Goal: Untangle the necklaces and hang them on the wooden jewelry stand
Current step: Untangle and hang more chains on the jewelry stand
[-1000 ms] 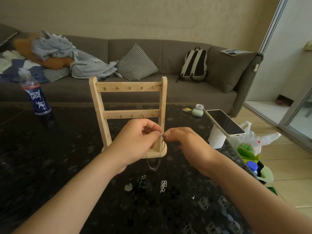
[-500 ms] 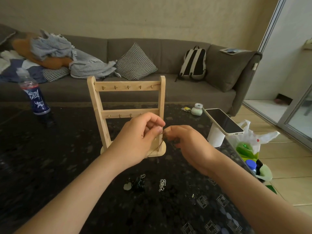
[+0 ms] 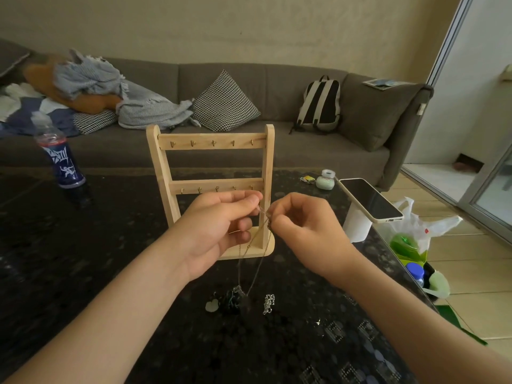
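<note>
Head view: the person's left hand [image 3: 216,236] and right hand [image 3: 307,234] meet just in front of the pale wooden two-rail jewelry stand [image 3: 210,146]. Each pinches the top of a thin gold chain necklace [image 3: 239,268] between thumb and fingertips, the other fingers loosely curled. The chain is probably held high so its strands can hang and show where they cross. It drops in two lines to the dark knot of tangled necklaces [image 3: 231,300] on the surface, and whether it is free of the knot cannot be told. A pale heart-shaped pendant [image 3: 212,306] lies just left of the knot and a short silver chain [image 3: 268,303] just right. The small hooks on both rails of the stand are bare, so no necklace is hung yet.

The black speckled stone table [image 3: 83,273] carries a blue-labelled plastic bottle [image 3: 62,162] towards its far left corner. A small mint-green case [image 3: 324,182] sits by the far edge. A cream-cased phone [image 3: 371,200] leans on a white holder at the right edge. Beyond that edge a white plastic bag [image 3: 432,225] sits on the tiled floor. Behind the table runs a grey fabric sofa [image 3: 277,79] with a grey throw blanket [image 3: 144,106], a houndstooth cushion [image 3: 224,103] and a black-and-white backpack [image 3: 320,103].
</note>
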